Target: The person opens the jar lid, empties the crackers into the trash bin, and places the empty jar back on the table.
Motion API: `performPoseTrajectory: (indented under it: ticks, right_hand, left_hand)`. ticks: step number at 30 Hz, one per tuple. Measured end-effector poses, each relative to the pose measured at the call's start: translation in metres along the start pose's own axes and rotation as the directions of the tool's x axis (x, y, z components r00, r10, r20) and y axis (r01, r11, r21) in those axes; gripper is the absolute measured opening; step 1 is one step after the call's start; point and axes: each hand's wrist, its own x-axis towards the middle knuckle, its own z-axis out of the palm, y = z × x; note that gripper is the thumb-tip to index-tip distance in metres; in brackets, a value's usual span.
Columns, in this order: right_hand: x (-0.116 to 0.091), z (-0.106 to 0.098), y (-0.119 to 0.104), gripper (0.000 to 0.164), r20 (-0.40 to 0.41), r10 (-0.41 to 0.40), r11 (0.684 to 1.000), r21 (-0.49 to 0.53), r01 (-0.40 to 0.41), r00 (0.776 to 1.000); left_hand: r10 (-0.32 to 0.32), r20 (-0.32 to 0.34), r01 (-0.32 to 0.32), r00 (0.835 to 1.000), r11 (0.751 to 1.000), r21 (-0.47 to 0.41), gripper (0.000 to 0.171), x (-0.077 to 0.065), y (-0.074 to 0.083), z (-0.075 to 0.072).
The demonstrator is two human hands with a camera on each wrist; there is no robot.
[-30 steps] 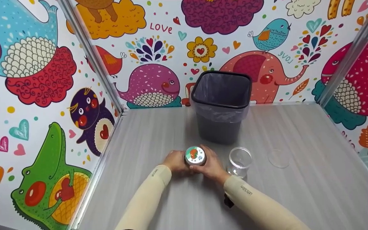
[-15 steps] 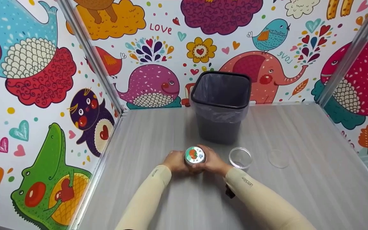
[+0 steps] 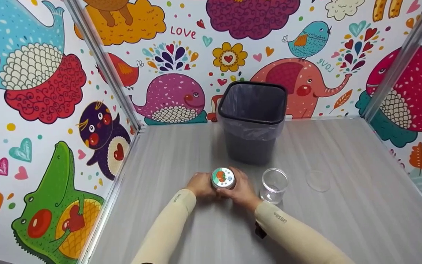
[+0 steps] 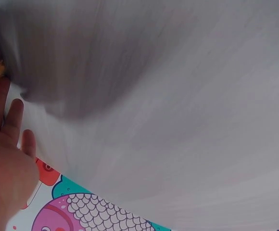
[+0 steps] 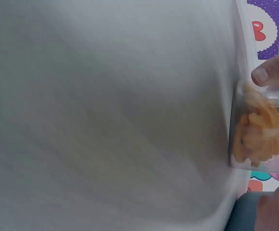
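Note:
A clear jar (image 5: 259,134) of orange dried pieces stands upright between the hands, seen from the side in the right wrist view. Its round lid (image 3: 222,178) bears a picture of an orange fruit on white and green. My left hand (image 3: 199,185) holds the jar body from the left; in the left wrist view its fingers (image 4: 13,120) lie against the jar's edge. My right hand (image 3: 243,189) grips the lid from the right, its thumb (image 5: 267,74) at the jar's top. The far fingers of both hands are partly hidden.
To the right of the right hand stands an open clear jar (image 3: 274,187). Further right, a thin transparent disc (image 3: 318,181) lies on the table (image 3: 343,220). A dark grey bin (image 3: 251,143) with a plastic liner stands behind the hands, near the patterned back wall (image 3: 229,33).
The right wrist swings forward over the open jar, then back again, the hand turning about the lid. The left hand and the held jar stay in place.

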Motion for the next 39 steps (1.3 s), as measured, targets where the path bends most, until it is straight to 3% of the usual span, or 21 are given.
performPoseTrajectory:
  ticks: [9,12,18,23,29,35,39]
  right_hand:
    - [0.014,-0.016,0.002,0.093,0.189,-0.035,0.994,0.109,0.014,0.981]
    - [0.014,-0.017,0.001,0.094,0.185,-0.043,0.993,0.112,0.022,0.982]
    - [0.004,-0.008,-0.003,0.105,0.068,0.036,0.998,0.054,-0.04,0.997]
    - [0.002,0.0,-0.004,0.102,0.014,0.038,0.999,0.027,-0.038,0.999]
    - [0.009,-0.007,-0.003,0.095,0.083,0.021,0.999,0.043,-0.024,0.996]
    - [0.018,-0.018,-0.001,0.093,0.193,-0.032,0.996,0.092,0.014,0.981]
    - [0.019,-0.02,0.001,0.097,0.195,-0.04,0.997,0.074,0.026,0.98]
  left_hand:
    - [-0.006,0.024,0.005,1.0,1.0,0.012,0.066,-0.002,0.001,-0.001]
    - [-0.014,0.039,0.014,0.999,1.0,0.008,0.067,-0.003,0.002,-0.001]
    - [-0.008,0.022,0.008,1.0,1.0,0.0,0.066,-0.003,0.001,-0.002]
    - [-0.023,0.018,0.024,1.0,0.999,-0.024,0.064,-0.002,0.003,-0.004]
    - [-0.03,0.022,0.031,0.999,0.999,-0.026,0.061,-0.001,0.004,-0.004]
    - [0.027,-0.005,-0.027,1.0,1.0,-0.004,0.06,-0.003,0.003,-0.003]
    - [0.009,0.013,-0.009,1.0,1.0,-0.016,0.062,-0.002,0.003,-0.005]
